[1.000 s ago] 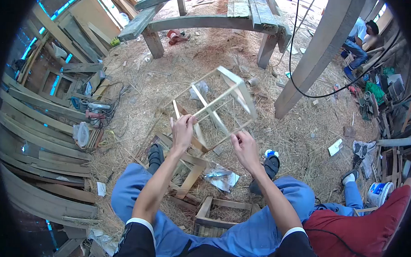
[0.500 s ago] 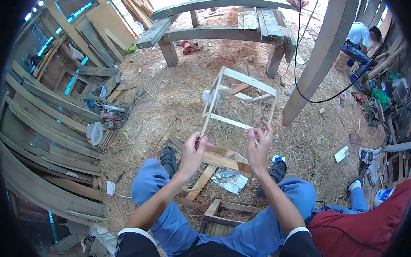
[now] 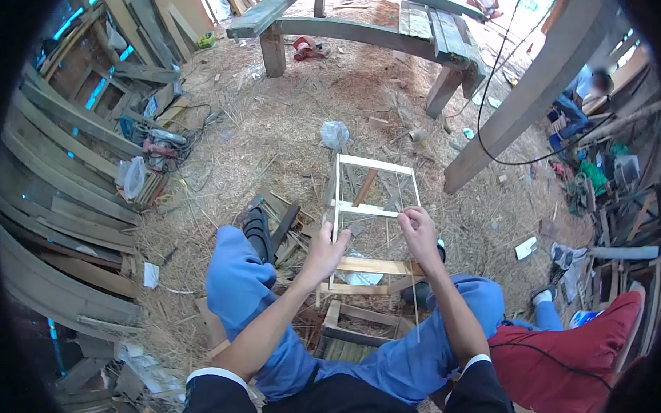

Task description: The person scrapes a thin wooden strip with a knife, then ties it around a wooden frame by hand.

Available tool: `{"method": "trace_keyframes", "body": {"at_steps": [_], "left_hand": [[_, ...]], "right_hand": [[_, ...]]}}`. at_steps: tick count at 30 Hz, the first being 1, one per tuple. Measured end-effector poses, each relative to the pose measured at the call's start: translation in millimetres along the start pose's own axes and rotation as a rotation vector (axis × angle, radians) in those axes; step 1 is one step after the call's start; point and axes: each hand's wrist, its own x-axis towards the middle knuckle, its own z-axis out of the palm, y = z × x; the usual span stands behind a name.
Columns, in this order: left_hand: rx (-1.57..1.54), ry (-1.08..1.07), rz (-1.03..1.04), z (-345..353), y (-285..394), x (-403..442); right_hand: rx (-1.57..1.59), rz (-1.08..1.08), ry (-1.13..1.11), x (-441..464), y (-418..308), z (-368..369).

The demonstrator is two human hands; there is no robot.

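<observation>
A light box-like wooden frame (image 3: 376, 164) of thin slats stands upright between my knees. My left hand (image 3: 326, 251) is closed around its left upright, below the middle rail. My right hand (image 3: 418, 235) pinches its right side near the end of that rail, thumb and fingers together. Beneath my hands, wooden slats (image 3: 379, 267) cross at the lower part; I cannot tell whether all belong to the frame. A low wooden box-like piece (image 3: 330, 316) sits on the ground between my thighs.
A wooden bench (image 3: 351, 34) stands ahead, with a slanting post (image 3: 527, 97) to its right. A clear plastic bag (image 3: 335, 134) lies on the straw-covered ground. Power tools (image 3: 161, 146) and stacked boards (image 3: 72, 197) line the left. A person in red (image 3: 565, 360) is close on my right; another person (image 3: 572, 113) sits farther back.
The wooden frame has come down and closer to me, turning from tilted to more upright. Both hands have stayed on it, my right hand slightly lower. My view has shifted downward.
</observation>
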Motion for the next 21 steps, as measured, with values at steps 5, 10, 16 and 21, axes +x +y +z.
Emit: {"method": "trace_keyframes", "body": {"at_steps": [5,10,16,21], "left_hand": [[0.141,0.059,0.030,-22.8,16.8,3.5],[0.111,0.083,-0.033,-38.3,12.4,4.2],[0.039,0.133,0.027,-36.2,-15.9,5.8],[-0.315,0.036,-0.102,-34.4,-4.3,3.9]], "right_hand": [[-0.020,-0.058,0.058,0.5,-15.9,8.4],[-0.008,-0.080,-0.024,12.9,-41.8,7.2],[-0.100,-0.175,-0.029,14.8,-56.6,10.3],[-0.059,-0.202,-0.027,13.3,-59.8,9.3]]}}
